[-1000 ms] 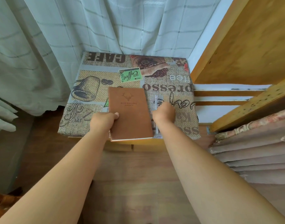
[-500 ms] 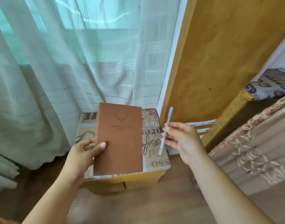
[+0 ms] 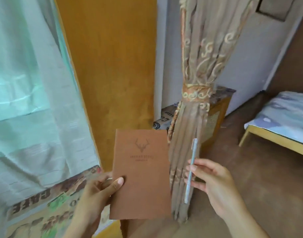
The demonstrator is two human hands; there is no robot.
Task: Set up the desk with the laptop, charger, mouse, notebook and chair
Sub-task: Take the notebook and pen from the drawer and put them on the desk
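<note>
A brown notebook (image 3: 142, 172) with a deer-head emblem is held upright in the air at the centre of the view. My left hand (image 3: 97, 191) grips its lower left edge, thumb on the cover. My right hand (image 3: 214, 184) holds a pale grey pen (image 3: 190, 170) between the fingers, tip pointing down, just to the right of the notebook. Laptop, charger, mouse and chair are out of view.
A small table with a coffee-print cloth (image 3: 44, 208) sits at the lower left under sheer curtains (image 3: 30, 93). A wooden panel (image 3: 112, 74) stands ahead, a tied brown curtain (image 3: 192, 127) beside it. A bed (image 3: 283, 121) stands at the right on the wooden floor.
Both hands lifted the notebook and pen off the small table, and the view swung right, bringing the tied curtain and the bed into sight.
</note>
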